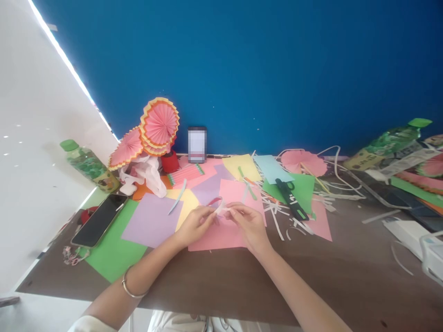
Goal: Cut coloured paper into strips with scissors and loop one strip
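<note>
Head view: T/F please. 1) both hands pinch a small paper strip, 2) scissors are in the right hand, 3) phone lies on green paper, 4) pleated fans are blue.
1) True: the left hand and right hand meet on a small paper strip over the pink sheet.
2) False: the scissors lie on the table, apart from both hands.
3) True: the phone rests partly on the green paper.
4) False: the pleated fans are pink with yellow and red edging.

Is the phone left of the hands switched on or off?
Apparently off: the phone lies flat on green paper, its screen dark.
</note>
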Tool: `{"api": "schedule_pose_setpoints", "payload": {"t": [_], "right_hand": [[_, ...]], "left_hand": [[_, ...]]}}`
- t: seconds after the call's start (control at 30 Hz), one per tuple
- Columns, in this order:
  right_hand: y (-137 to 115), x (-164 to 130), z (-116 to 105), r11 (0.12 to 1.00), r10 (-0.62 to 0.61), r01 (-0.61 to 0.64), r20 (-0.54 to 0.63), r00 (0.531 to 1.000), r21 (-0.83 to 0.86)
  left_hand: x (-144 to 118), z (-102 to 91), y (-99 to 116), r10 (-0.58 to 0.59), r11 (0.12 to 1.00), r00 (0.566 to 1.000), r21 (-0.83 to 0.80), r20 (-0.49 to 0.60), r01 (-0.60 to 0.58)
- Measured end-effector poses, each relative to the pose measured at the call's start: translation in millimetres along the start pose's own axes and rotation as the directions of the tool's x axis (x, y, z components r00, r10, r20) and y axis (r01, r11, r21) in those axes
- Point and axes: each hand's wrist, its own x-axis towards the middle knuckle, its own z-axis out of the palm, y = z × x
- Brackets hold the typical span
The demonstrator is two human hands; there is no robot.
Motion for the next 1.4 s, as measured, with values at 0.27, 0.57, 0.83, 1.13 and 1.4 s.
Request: {"api": "schedule_pose_setpoints", "payload": {"t": [0.27, 0.57, 0.83, 1.13, 1.4], "right_hand": [[-7.5, 4.7, -7.6, 0.992, 0.027, -0.019, -0.06, 0.998, 0.125], [-8.0, -1.4, -7.3, 0.997, -0.082, 0.079, 0.185, 0.979, 0.02], [-2.5, 2.2, -0.5, 0.943, 0.049, -0.027, 0.057, 0.997, -0.331], [-8.4, 2.0, -1.8, 0.913, 0.238, -0.161, 0.171, 0.956, -0.374], [-7.1, 1.6, -7.9, 0.931, 0.327, -0.265, 0.253, 0.91, -0.251]], "left_hand": [[1.8, -3.9, -22.8, 0.184, 0.943, 0.983, 0.281, 0.012, -0.18], [3.5, -5.7, -26.7, 0.223, 0.825, 0.974, 0.522, 0.05, -0.215], [5.1, 0.0, -31.8, 0.207, 0.93, 0.978, 0.318, -0.035, -0.186], [4.2, 0.8, -32.6, 0.231, 0.89, 0.97, 0.421, -0.08, -0.177], [3.4, -3.1, -36.5, 0.275, 0.823, 0.957, 0.536, -0.092, -0.185]]}}
